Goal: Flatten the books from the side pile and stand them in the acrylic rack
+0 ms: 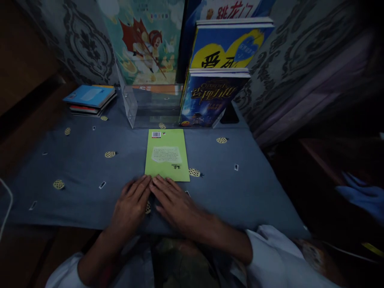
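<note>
A thin green book [166,140] lies flat on the table, with its barcode at the far end and a pale block of print in the middle. At its near edge my left hand [132,202] rests palm down, fingers stretched out and tips by the book's near left corner. My right hand [171,198] lies beside it, fingers extended, with the tips over the book's near edge. The fingertips of both hands almost meet. Neither hand is closed around anything.
Behind the green book stands a clear acrylic rack [156,116] with picture books. A dark blue book [210,98] fronts its right side. Several books are stacked in a pile [90,96] at the back left. Patterned grey-blue cloth [240,192] covers the table.
</note>
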`<state>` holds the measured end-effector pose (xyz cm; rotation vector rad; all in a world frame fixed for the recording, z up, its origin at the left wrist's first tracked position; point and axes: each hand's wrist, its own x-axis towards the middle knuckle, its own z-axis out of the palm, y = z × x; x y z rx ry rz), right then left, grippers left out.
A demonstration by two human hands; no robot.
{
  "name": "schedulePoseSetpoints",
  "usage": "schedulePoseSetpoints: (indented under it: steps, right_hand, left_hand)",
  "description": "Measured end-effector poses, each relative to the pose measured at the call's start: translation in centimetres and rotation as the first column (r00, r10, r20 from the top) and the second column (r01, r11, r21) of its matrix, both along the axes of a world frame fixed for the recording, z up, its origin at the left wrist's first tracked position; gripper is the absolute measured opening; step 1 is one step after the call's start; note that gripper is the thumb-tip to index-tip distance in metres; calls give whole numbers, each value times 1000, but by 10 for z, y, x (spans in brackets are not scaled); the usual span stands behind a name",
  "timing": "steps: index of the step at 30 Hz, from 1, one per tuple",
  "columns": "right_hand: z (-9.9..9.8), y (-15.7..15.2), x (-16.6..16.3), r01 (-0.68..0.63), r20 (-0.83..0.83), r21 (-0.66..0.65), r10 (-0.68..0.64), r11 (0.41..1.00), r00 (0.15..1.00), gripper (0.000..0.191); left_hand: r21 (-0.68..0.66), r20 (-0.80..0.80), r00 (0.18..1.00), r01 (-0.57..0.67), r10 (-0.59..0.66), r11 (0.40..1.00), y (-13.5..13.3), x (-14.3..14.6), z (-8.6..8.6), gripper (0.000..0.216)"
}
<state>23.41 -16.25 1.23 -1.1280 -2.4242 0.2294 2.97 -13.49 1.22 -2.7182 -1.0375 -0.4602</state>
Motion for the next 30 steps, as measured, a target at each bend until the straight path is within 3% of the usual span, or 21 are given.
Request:
schedulePoseSetpoints:
  steps: [3, 7, 13, 20, 25, 30]
  right_hand:
    - [-10, -1, -3, 19, 20, 5, -19, 1000, 1000, 53]
    - [-18, -8, 19, 66, 27, -28, -65, 997, 998, 57]
    - [-19, -24, 52, 163, 27, -8, -163, 987, 986, 62]
    - [-16, -26, 60, 178, -8, 1, -178, 984, 984, 56]
    - [-18, -26, 61, 174, -35, 19, -173, 985, 984, 55]
    - [-16, -26, 61, 181, -52, 14, -180, 983, 982, 55]
  left_hand:
    - [-38, 27, 1000, -8, 9, 999, -1, -1, -2, 47]
    - [-46, 41, 999, 10, -8, 999, 0, -2, -1, 53]
    - [-23, 48, 999, 16, -15, 1000, 0, 1, 2, 50]
    - [-22, 25, 999, 24, -24, 999, 4, 4, 10, 38]
    - [-139, -30, 999, 22, -26, 990, 19, 7, 16, 37]
    - [-241, -73, 997, 19, -38, 970, 51, 11, 21, 40]
